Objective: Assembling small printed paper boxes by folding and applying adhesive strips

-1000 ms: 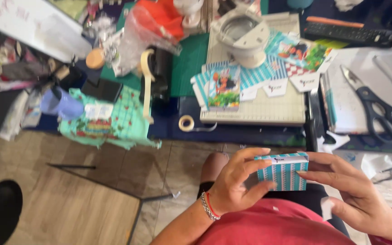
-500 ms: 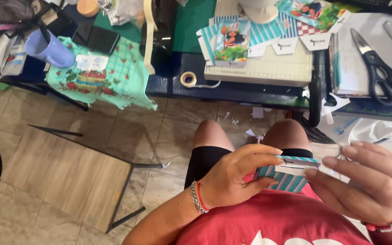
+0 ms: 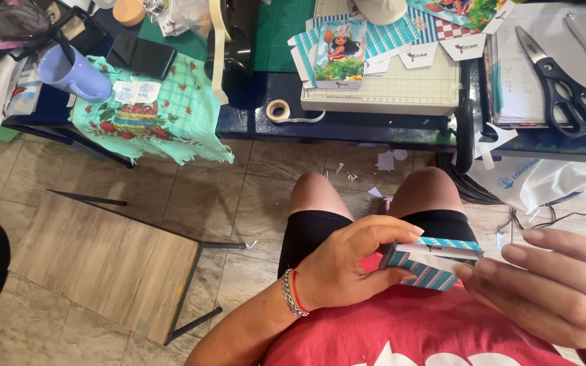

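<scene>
Over my lap I hold a small paper box with teal and white stripes, partly folded. My left hand grips its left end, thumb underneath and fingers on top. My right hand holds the right end, its fingertips pressing the box's side. A bracelet and a red string sit on my left wrist. My red shirt fills the bottom of the view and my knees in black shorts show above the box.
On the dark table edge lie printed paper cut-outs on a cutting mat, a tape roll, black scissors, a black phone and a teal cloth. Paper scraps litter the tiled floor. A wooden board lies at left.
The view has tilted down, so the table slid to the top. Both hands with the box have come lower, down to my lap, and the box looks more flattened.
</scene>
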